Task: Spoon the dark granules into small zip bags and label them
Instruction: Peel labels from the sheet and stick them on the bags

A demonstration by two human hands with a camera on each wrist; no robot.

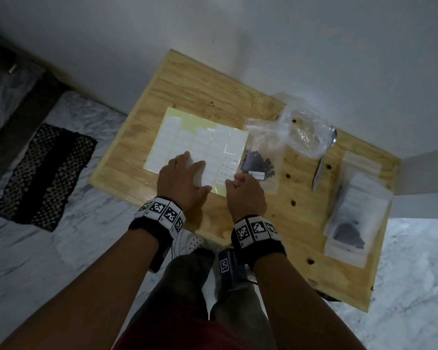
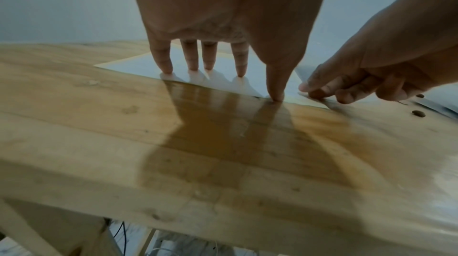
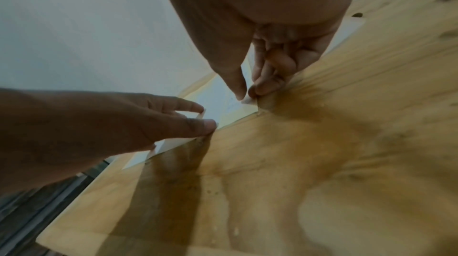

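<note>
Clear zip bag (image 1: pixel 259 162) holds dark granules; left hand (image 1: pixel 185 180) flat on label sheet (image 1: pixel 187 142), right hand (image 1: pixel 245 195) pinching label (image 3: pixel 247 101)

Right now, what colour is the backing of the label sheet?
Pale yellow backing on the label sheet, with white labels; the head view shows it best.

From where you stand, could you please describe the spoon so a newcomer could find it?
On the wooden table, look to the far right side beside the crumpled clear plastic bag. The spoon lies there, the only shiny metal thing among bags and paper.
</note>
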